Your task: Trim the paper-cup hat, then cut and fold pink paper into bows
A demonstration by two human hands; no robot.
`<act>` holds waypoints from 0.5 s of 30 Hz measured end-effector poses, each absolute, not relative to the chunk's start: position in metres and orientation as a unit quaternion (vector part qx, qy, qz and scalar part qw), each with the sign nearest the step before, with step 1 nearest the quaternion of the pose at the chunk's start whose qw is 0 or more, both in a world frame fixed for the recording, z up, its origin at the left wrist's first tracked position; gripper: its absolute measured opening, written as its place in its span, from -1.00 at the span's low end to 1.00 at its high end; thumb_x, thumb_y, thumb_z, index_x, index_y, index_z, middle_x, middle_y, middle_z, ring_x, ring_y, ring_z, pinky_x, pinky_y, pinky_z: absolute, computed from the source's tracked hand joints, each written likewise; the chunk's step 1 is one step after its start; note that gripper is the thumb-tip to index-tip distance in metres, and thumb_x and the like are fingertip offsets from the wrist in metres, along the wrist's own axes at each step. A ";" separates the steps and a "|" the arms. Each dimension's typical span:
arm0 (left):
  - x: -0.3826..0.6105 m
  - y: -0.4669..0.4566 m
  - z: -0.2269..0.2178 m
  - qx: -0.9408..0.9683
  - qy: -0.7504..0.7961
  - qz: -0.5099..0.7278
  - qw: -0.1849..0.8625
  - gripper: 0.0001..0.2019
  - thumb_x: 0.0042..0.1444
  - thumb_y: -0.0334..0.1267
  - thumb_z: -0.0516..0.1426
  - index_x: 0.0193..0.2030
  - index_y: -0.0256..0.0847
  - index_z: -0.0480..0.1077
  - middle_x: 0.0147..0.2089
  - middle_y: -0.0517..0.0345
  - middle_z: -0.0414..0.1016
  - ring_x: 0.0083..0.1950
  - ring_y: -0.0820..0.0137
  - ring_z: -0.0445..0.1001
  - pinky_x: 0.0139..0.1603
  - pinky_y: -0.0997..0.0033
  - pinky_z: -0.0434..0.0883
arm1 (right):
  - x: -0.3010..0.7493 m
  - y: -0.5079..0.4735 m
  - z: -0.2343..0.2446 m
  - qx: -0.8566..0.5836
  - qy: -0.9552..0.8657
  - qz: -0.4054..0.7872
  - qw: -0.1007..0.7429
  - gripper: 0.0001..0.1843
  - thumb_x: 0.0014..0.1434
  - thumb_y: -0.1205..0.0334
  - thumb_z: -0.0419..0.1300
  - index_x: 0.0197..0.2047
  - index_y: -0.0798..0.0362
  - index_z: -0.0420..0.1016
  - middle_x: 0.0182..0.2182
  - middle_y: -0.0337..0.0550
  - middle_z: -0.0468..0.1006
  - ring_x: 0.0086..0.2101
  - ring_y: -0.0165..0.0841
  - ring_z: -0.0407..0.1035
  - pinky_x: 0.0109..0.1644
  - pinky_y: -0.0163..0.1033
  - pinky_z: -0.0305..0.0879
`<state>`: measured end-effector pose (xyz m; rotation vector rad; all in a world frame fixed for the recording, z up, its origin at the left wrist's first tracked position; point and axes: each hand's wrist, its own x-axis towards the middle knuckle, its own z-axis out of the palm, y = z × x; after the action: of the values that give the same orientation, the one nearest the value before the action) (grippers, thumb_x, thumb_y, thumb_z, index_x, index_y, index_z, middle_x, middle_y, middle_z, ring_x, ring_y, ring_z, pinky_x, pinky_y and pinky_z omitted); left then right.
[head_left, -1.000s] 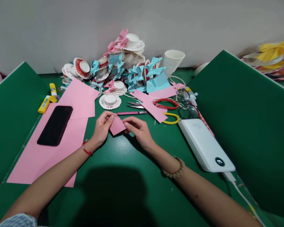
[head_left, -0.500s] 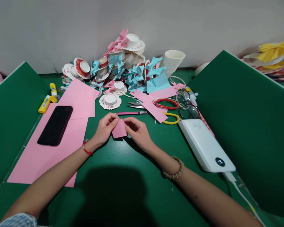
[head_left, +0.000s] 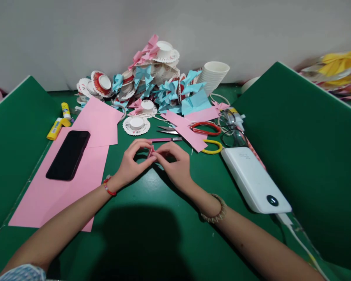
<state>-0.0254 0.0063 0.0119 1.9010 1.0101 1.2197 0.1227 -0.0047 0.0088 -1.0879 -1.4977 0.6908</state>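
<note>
My left hand point(head_left: 131, 163) and my right hand point(head_left: 175, 164) meet over the green table point(head_left: 152, 234), fingertips pinched together on a small folded piece of pink paper point(head_left: 151, 151). Only a thin sliver of the paper shows between the fingers; the rest is hidden. A red bracelet sits on my left wrist and a beaded one on my right. Just beyond the fingers lies a pink-handled craft knife point(head_left: 163, 139).
Large pink sheets point(head_left: 61, 187) carry a black phone point(head_left: 68, 154) at left. Glue sticks point(head_left: 58, 125), red scissors point(head_left: 204, 128), glasses point(head_left: 232, 134), a white power bank point(head_left: 254, 179), stacked cups point(head_left: 213, 76) and a pile of paper-bow decorations point(head_left: 152, 78) surround them. Green dividers point(head_left: 310, 148) stand at both sides.
The pink paper, earlier held as a flat square between my hands, is now folded small and nearly hidden. Both hands have closed in together around it.
</note>
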 end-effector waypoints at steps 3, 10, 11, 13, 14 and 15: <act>-0.025 0.006 0.011 0.713 0.390 0.482 0.329 -0.93 0.11 -0.29 0.15 -0.26 -0.21 0.40 -0.15 0.03 0.47 -0.04 0.34 0.43 0.02 0.28 0.36 | 0.123 -0.003 0.008 -0.444 -0.642 0.259 0.569 -0.90 0.10 0.29 0.22 -0.45 -0.02 0.49 -0.41 -0.20 0.53 -0.34 -0.36 0.39 -0.31 -0.23 0.32; -0.024 0.004 0.015 0.725 0.399 0.495 0.264 -0.94 0.10 -0.38 0.15 -0.39 -0.22 0.40 -0.37 0.15 0.46 -0.29 0.45 0.43 -0.23 0.42 0.37 | 0.124 -0.002 0.002 -0.443 -0.667 0.230 0.553 -0.82 0.12 0.32 0.19 -0.18 -0.06 0.51 -0.21 -0.16 0.59 -0.13 -0.29 0.43 0.02 -0.09 0.31; -0.024 0.004 0.015 0.726 0.398 0.496 0.263 -0.94 0.09 -0.38 0.15 -0.40 -0.22 0.40 -0.37 0.16 0.46 -0.30 0.45 0.42 -0.24 0.43 0.37 | 0.124 -0.002 0.002 -0.438 -0.676 0.225 0.548 -0.79 0.14 0.33 0.17 -0.15 -0.07 0.50 -0.20 -0.16 0.60 -0.13 -0.29 0.43 0.01 -0.09 0.31; -0.024 0.003 0.015 0.726 0.393 0.498 0.266 -0.94 0.08 -0.39 0.16 -0.40 -0.22 0.40 -0.38 0.16 0.46 -0.32 0.45 0.42 -0.26 0.44 0.36 | 0.124 -0.001 0.001 -0.422 -0.696 0.215 0.540 -0.77 0.16 0.35 0.14 -0.14 -0.07 0.51 -0.18 -0.16 0.59 -0.12 -0.30 0.42 0.02 -0.09 0.30; -0.024 0.003 0.015 0.726 0.391 0.498 0.267 -0.94 0.08 -0.39 0.16 -0.40 -0.22 0.40 -0.38 0.16 0.46 -0.32 0.46 0.42 -0.26 0.44 0.36 | 0.125 -0.001 0.000 -0.416 -0.703 0.214 0.536 -0.77 0.16 0.35 0.12 -0.14 -0.07 0.51 -0.16 -0.15 0.59 -0.11 -0.30 0.42 0.02 -0.08 0.30; -0.024 0.003 0.015 0.727 0.389 0.499 0.267 -0.94 0.08 -0.40 0.16 -0.40 -0.22 0.40 -0.38 0.16 0.45 -0.32 0.46 0.42 -0.26 0.44 0.36 | 0.125 -0.001 0.000 -0.413 -0.707 0.215 0.532 -0.76 0.17 0.35 0.11 -0.13 -0.07 0.51 -0.14 -0.14 0.58 -0.10 -0.30 0.41 0.03 -0.07 0.30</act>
<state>-0.0237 0.0034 0.0149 1.9631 1.0502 1.3463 0.1247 -0.0006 0.0002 -0.9857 -1.6857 0.5120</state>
